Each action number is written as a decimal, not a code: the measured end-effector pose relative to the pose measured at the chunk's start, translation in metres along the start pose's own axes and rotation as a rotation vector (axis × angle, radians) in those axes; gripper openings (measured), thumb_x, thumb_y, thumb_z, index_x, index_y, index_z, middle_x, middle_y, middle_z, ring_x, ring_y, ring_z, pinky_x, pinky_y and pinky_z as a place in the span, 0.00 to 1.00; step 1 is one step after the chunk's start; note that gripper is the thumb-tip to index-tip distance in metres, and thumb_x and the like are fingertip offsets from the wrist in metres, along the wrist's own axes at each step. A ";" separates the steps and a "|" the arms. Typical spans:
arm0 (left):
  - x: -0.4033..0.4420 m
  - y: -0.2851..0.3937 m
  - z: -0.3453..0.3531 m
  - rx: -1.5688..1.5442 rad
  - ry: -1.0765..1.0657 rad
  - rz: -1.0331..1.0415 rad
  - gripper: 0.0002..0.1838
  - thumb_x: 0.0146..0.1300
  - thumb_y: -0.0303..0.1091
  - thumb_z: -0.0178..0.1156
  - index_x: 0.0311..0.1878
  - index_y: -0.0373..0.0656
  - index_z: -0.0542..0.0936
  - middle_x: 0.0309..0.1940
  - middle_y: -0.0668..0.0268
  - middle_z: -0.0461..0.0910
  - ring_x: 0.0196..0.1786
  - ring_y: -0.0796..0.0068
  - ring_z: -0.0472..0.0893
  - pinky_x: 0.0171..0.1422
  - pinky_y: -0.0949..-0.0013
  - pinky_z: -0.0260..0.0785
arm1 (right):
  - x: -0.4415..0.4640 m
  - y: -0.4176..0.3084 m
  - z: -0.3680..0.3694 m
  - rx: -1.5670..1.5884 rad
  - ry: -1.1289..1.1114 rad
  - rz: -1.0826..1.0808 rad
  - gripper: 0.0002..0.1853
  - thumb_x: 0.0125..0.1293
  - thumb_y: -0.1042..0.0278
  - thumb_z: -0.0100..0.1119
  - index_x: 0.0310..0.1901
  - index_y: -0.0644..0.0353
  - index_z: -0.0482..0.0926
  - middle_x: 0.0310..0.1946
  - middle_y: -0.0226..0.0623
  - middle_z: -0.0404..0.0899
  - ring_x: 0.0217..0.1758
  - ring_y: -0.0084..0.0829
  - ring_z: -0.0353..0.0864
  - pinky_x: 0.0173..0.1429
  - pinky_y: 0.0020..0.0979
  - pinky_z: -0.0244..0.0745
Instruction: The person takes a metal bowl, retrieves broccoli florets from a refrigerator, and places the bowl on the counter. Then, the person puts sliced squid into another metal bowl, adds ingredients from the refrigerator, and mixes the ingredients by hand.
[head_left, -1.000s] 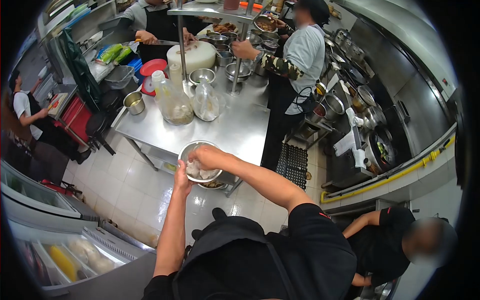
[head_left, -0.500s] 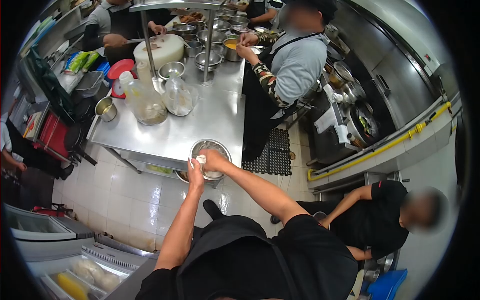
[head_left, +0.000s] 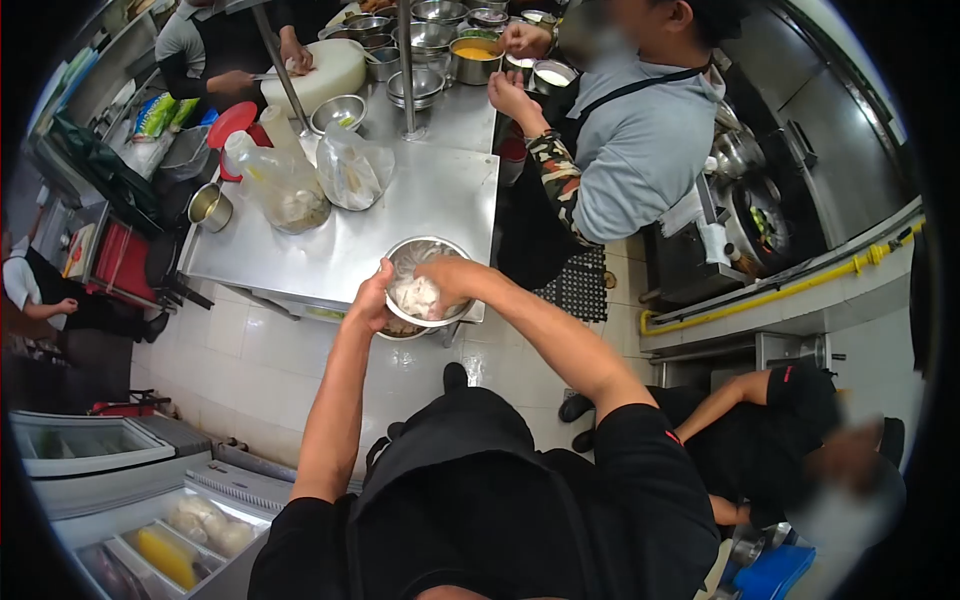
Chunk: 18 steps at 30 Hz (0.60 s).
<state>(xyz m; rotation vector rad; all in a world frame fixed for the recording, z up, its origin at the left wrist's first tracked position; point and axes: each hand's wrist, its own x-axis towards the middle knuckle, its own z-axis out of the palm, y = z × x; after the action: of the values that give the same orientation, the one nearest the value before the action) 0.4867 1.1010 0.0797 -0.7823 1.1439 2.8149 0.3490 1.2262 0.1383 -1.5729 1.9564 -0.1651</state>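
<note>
A round metal bowl (head_left: 428, 246) stands at the front right corner of the steel table, with pale, whitish food (head_left: 415, 296) in it. I cannot make out what kind of food it is. My left hand (head_left: 371, 296) grips the bowl's left side, thumb up at the rim. Inside the bowl, my right hand (head_left: 446, 281) is closed around the whitish food, its fingertips partly hidden. Below the table's edge, just under the bowl, part of another metal container (head_left: 402, 332) shows.
On the steel table (head_left: 270, 255) stand a plastic jug (head_left: 285, 190), a clear plastic bag (head_left: 352, 172) and a small pot (head_left: 210, 210). Co-workers stand at the far left and at the right of the table (head_left: 630, 140). Another person (head_left: 760, 430) is low at the right. An open freezer (head_left: 180, 540) is at lower left.
My left hand has gone from over the bowl, near a whitish piece, to the bowl's left side. My right hand has reached into the food. The view has shifted.
</note>
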 end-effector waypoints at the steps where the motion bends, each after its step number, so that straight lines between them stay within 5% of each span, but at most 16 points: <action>1: 0.007 -0.003 0.010 0.042 0.109 0.040 0.33 0.68 0.59 0.38 0.62 0.38 0.61 0.55 0.55 0.72 0.55 0.61 0.75 0.58 0.58 0.70 | 0.009 0.014 0.012 0.066 0.109 -0.015 0.36 0.36 0.61 0.74 0.52 0.56 0.73 0.45 0.48 0.76 0.51 0.47 0.75 0.55 0.40 0.69; 2: 0.017 -0.011 0.019 0.079 0.214 0.084 0.33 0.67 0.59 0.38 0.63 0.40 0.60 0.54 0.56 0.73 0.53 0.61 0.76 0.58 0.59 0.70 | 0.017 0.024 0.022 0.069 0.112 -0.019 0.36 0.36 0.61 0.74 0.52 0.56 0.73 0.45 0.48 0.76 0.51 0.47 0.75 0.55 0.40 0.69; 4: 0.041 -0.038 0.035 0.157 0.317 0.253 0.31 0.67 0.61 0.38 0.65 0.51 0.57 0.55 0.56 0.69 0.54 0.54 0.74 0.48 0.42 0.72 | 0.033 0.040 0.048 0.459 0.446 0.212 0.31 0.37 0.63 0.72 0.49 0.56 0.74 0.43 0.49 0.77 0.47 0.46 0.77 0.51 0.39 0.71; 5: 0.047 -0.048 0.041 0.159 0.332 0.238 0.31 0.66 0.62 0.37 0.65 0.52 0.56 0.56 0.57 0.68 0.55 0.53 0.73 0.46 0.40 0.72 | 0.044 0.047 0.048 0.512 0.420 0.300 0.26 0.40 0.67 0.68 0.47 0.56 0.75 0.46 0.50 0.75 0.45 0.47 0.78 0.48 0.37 0.73; 9: 0.054 -0.048 0.058 0.178 0.370 0.195 0.34 0.65 0.64 0.35 0.66 0.52 0.55 0.58 0.57 0.67 0.57 0.53 0.72 0.45 0.41 0.73 | 0.022 0.039 0.024 0.162 0.741 0.300 0.25 0.43 0.75 0.61 0.48 0.55 0.74 0.52 0.52 0.71 0.49 0.48 0.76 0.49 0.38 0.73; 10: 0.056 -0.040 0.058 0.173 0.369 0.192 0.34 0.65 0.64 0.35 0.66 0.52 0.55 0.58 0.57 0.67 0.57 0.53 0.72 0.45 0.41 0.73 | 0.016 0.043 0.013 0.159 0.736 0.302 0.25 0.43 0.75 0.61 0.48 0.55 0.74 0.52 0.52 0.71 0.49 0.48 0.76 0.49 0.38 0.73; 12: 0.061 -0.025 0.046 0.095 0.214 0.122 0.35 0.65 0.65 0.35 0.66 0.50 0.55 0.59 0.57 0.67 0.58 0.56 0.72 0.49 0.42 0.72 | 0.002 0.050 -0.006 0.298 0.504 -0.141 0.28 0.42 0.77 0.62 0.50 0.54 0.73 0.51 0.51 0.71 0.52 0.48 0.74 0.54 0.36 0.72; 13: 0.072 -0.023 0.032 0.124 0.118 0.143 0.33 0.66 0.63 0.35 0.66 0.51 0.52 0.57 0.57 0.67 0.54 0.58 0.75 0.43 0.47 0.76 | -0.008 0.047 -0.025 0.400 0.415 -0.165 0.31 0.40 0.78 0.62 0.53 0.54 0.72 0.52 0.48 0.71 0.54 0.49 0.72 0.59 0.35 0.68; 16: 0.082 0.003 0.034 0.143 -0.046 0.064 0.36 0.67 0.62 0.37 0.64 0.40 0.59 0.59 0.57 0.68 0.58 0.58 0.72 0.56 0.47 0.69 | 0.005 0.067 -0.038 -0.127 0.494 -0.192 0.31 0.40 0.69 0.68 0.52 0.53 0.73 0.49 0.42 0.75 0.53 0.47 0.74 0.58 0.36 0.68; 18: 0.088 0.032 0.041 0.202 -0.058 -0.018 0.36 0.67 0.62 0.37 0.64 0.39 0.60 0.58 0.56 0.68 0.58 0.59 0.73 0.57 0.49 0.69 | 0.006 0.057 -0.053 -0.061 0.305 -0.025 0.31 0.41 0.66 0.68 0.53 0.52 0.74 0.48 0.43 0.75 0.52 0.46 0.74 0.57 0.36 0.69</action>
<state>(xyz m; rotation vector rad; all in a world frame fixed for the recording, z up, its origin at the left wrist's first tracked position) 0.3858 1.0889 0.0859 -0.6868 1.3755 2.6339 0.2721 1.2222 0.1518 -1.6923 2.1902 -0.3781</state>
